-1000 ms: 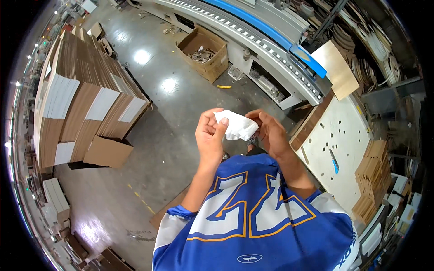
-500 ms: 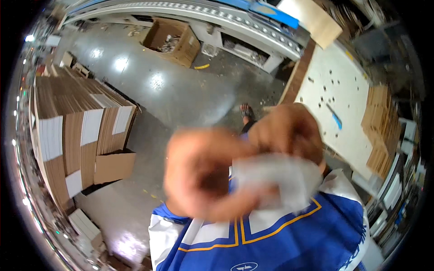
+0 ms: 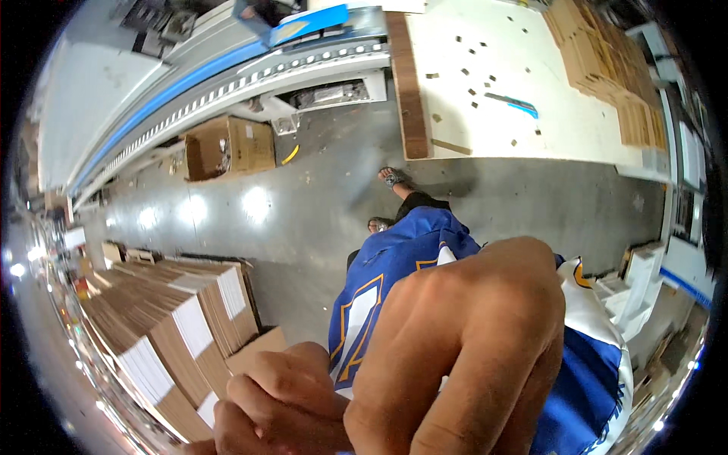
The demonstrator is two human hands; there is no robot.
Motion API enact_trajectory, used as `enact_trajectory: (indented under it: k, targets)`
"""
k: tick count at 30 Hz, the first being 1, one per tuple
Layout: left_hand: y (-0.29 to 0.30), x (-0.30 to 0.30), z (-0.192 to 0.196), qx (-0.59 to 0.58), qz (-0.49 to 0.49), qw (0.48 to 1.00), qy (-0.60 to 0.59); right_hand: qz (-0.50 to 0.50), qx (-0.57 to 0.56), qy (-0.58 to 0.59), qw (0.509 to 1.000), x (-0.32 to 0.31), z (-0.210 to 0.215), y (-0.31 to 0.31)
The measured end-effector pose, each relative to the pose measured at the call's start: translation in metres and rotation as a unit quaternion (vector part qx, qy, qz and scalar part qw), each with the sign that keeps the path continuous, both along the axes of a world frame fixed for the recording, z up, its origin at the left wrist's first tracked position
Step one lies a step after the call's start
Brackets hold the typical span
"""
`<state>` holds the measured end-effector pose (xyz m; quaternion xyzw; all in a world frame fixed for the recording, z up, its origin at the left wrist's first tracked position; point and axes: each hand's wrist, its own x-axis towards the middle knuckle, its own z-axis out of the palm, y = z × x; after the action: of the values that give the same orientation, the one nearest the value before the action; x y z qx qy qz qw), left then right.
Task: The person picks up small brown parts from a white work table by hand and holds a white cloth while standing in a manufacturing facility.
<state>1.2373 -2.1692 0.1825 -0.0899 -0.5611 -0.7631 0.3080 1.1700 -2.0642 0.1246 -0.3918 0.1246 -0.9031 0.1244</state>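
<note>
Both hands are raised close in front of me at the lower edge of the view. My right hand (image 3: 470, 341) is large and near, its back turned up and its fingers bent downward and closed. Left of it, my left hand (image 3: 280, 398) is curled, with the knuckles up and the fingertips out of sight. The two hands nearly meet. Whatever is between their fingers is hidden behind the hands and the lower edge of the picture. Below them is the blue and white shirt (image 3: 409, 243) that I wear.
A white table (image 3: 462, 129) with a brown edge bears small dark scraps, a blue-handled cutter (image 3: 523, 108) and stacked cardboard pieces (image 3: 599, 61). Flat cardboard stacks (image 3: 174, 303) stand left. An open carton (image 3: 250, 144) sits beside a long machine (image 3: 227, 91) on the grey floor (image 3: 303, 243).
My view has turned, shifting the table left and up. Both hands now appear lower in view, with the right one larger. The pale translucent thing seen at them earlier is out of sight.
</note>
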Motion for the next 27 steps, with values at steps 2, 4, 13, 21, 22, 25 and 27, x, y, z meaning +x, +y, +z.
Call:
enact_trajectory:
  k: [2, 4, 13, 21, 22, 25, 27]
  targets:
    - [-0.004, -0.009, -0.013, -0.016, -0.059, 0.998, -0.008, -0.024, -0.016, 0.011, 1.000, 0.004, 0.000, 0.010]
    - [-0.020, -0.029, -0.038, -0.035, -0.196, 0.980, 0.014, -0.055, -0.035, 0.020, 0.998, 0.008, 0.000, 0.020]
    - [-0.044, -0.048, -0.131, -0.070, -0.181, 0.962, -0.190, -0.172, -0.055, 0.036, 0.983, 0.031, 0.000, 0.063]
    - [-0.031, -0.068, -0.126, -0.116, -0.226, 0.954, -0.162, -0.193, -0.064, 0.034, 0.979, 0.038, 0.009, 0.069]
    - [-0.032, -0.068, -0.127, -0.115, -0.215, 0.955, -0.168, -0.191, -0.067, 0.037, 0.979, 0.037, 0.010, 0.068]
    - [-0.036, -0.070, -0.129, -0.119, -0.210, 0.957, -0.160, -0.193, -0.075, 0.045, 0.977, 0.031, 0.016, 0.062]
    - [-0.040, -0.073, -0.130, -0.125, -0.212, 0.957, -0.152, -0.190, -0.073, 0.044, 0.978, 0.025, 0.021, 0.059]
